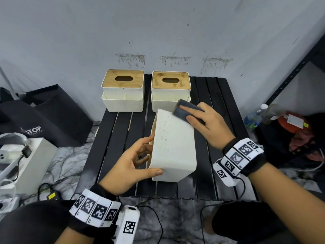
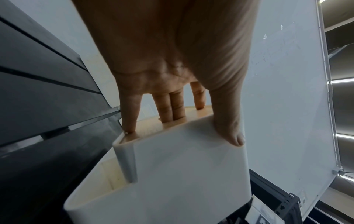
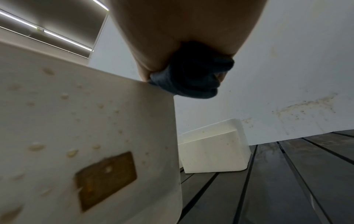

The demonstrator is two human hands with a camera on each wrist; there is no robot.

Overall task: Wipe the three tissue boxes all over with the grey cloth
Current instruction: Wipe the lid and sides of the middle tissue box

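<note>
A cream tissue box [image 1: 173, 147] lies tipped on its side on the black slatted table [image 1: 116, 138], its spotted face up. My left hand [image 1: 140, 161] grips its near left end, thumb on the upper face, fingers [image 2: 172, 109] on the wooden lid side. My right hand [image 1: 202, 120] holds the folded grey cloth [image 1: 184, 110] against the box's far upper edge; the cloth [image 3: 191, 78] bulges from under my palm there. Two more cream boxes with wooden lids, one [image 1: 123, 92] left and one [image 1: 169, 88] right, stand upright at the back.
Black bags [image 1: 44, 113] and a white box with cables [image 1: 22, 155] lie on the floor at left. A dark metal shelf frame [image 1: 295, 67], a water bottle [image 1: 255, 117] and an orange item [image 1: 292, 122] are at right. A stained wall stands right behind the table.
</note>
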